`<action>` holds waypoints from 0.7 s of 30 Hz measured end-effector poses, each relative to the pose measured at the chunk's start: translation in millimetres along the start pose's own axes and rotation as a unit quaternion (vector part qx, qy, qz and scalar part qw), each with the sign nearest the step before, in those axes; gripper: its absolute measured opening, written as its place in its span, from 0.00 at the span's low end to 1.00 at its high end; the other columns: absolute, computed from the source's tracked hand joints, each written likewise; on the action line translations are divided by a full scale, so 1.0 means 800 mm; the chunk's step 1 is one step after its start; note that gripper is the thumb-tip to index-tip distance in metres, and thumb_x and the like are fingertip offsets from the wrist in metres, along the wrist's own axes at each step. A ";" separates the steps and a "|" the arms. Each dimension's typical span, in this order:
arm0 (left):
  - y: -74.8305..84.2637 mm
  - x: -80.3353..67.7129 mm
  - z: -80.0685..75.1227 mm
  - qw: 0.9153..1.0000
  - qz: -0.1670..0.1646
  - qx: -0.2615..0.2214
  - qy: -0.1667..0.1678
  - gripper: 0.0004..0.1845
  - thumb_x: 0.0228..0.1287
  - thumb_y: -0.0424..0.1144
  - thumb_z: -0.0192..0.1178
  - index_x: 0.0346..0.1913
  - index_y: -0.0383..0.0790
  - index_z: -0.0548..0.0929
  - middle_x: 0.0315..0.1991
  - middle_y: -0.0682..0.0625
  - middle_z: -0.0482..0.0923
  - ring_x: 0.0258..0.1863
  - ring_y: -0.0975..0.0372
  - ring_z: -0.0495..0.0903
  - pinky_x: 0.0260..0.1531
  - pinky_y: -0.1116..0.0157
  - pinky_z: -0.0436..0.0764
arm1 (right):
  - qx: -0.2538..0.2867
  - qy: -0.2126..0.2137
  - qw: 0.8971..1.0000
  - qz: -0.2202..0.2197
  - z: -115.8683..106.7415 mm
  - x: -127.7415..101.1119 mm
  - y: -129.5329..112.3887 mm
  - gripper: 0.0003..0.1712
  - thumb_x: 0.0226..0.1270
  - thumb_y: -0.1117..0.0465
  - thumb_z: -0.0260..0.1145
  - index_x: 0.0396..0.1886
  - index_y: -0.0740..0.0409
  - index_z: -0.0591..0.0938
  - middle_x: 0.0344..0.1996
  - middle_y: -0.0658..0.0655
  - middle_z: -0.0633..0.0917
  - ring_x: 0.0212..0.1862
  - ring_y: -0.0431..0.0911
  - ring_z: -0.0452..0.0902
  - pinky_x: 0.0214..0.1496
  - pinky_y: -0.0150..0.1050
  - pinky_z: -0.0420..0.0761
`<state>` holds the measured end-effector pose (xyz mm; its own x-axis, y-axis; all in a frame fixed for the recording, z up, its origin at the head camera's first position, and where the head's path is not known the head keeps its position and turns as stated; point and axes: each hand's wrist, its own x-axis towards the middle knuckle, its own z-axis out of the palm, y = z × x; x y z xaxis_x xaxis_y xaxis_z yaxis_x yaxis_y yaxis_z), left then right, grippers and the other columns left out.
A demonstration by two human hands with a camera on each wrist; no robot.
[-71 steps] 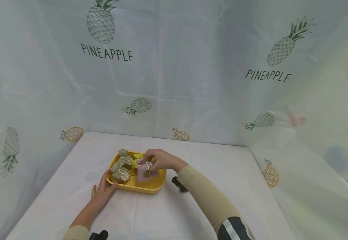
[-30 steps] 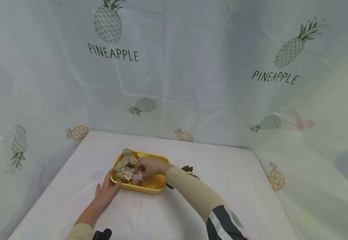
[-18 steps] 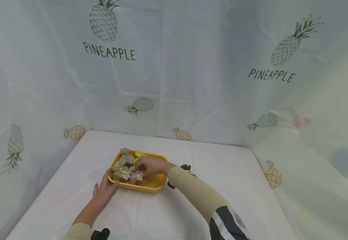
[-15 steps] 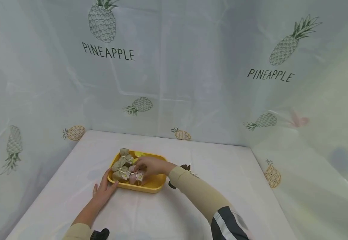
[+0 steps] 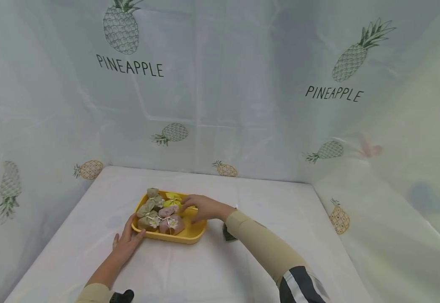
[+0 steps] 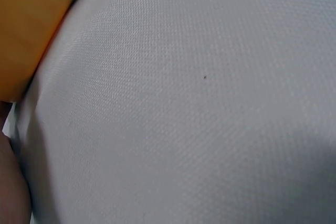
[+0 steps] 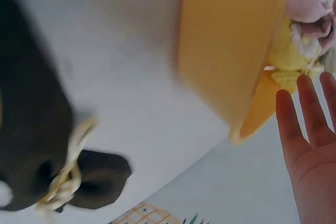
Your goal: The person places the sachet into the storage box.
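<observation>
— Counting the small cloth pouches: how many are seen in the shallow yellow plastic tray [image 5: 189, 238]?

— Five are made out in the head view: three tan pouches [image 5: 146, 222], one yellow pouch [image 5: 172, 201] and one pale pink pouch tied with string and a white flower [image 5: 171, 224]. A sixth, dark brown pouch [image 7: 31, 145] is seen outside the tray, on the cloth.

— Where is the pink pouch placed relative to the fingers?

— It is set at the tray's near edge, apart from the right hand [image 5: 201, 208], whose straight fingers are spread above the tray and nothing is held. The left hand [image 5: 126, 245] is laid flat against the tray's near left corner.

— And the setting?

— A white tablecloth [image 5: 204, 273] is spread beneath; pineapple-printed sheeting [image 5: 242, 92] is hung behind.
</observation>
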<state>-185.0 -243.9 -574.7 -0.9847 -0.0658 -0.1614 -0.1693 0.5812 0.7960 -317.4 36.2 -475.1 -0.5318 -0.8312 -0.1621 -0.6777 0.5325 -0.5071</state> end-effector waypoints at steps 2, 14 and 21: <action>0.000 0.000 0.000 1.000 -0.008 0.000 -0.004 0.46 0.74 0.59 0.46 0.77 0.40 0.31 0.76 0.32 0.33 0.73 0.37 0.34 0.63 0.38 0.20 | 0.004 0.004 1.000 0.005 -0.002 -0.007 0.007 0.24 0.56 0.64 0.75 0.54 0.50 0.83 0.64 0.49 0.74 0.68 0.44 0.64 0.70 0.38 0.62; -0.004 0.002 0.001 1.000 -0.004 0.002 -0.005 0.47 0.73 0.60 0.46 0.77 0.40 0.31 0.76 0.31 0.33 0.73 0.37 0.34 0.62 0.37 0.20 | 0.012 0.027 0.999 0.030 -0.013 -0.062 0.040 0.24 0.55 0.65 0.75 0.54 0.52 0.84 0.61 0.50 0.76 0.65 0.44 0.68 0.68 0.38 0.66; -0.002 0.001 0.000 1.000 0.003 -0.006 -0.002 0.46 0.73 0.58 0.47 0.77 0.41 0.32 0.75 0.29 0.35 0.73 0.35 0.35 0.62 0.36 0.21 | 0.039 0.034 0.997 0.062 -0.015 -0.094 0.061 0.23 0.57 0.66 0.74 0.54 0.53 0.83 0.60 0.49 0.76 0.64 0.46 0.69 0.64 0.41 0.71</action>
<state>-185.9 -244.6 -575.9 -0.9854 -0.0595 -0.1597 -0.1648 0.5722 0.8034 -316.2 126.8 -477.7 -0.6436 -0.7458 -0.1720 -0.5647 0.6144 -0.5510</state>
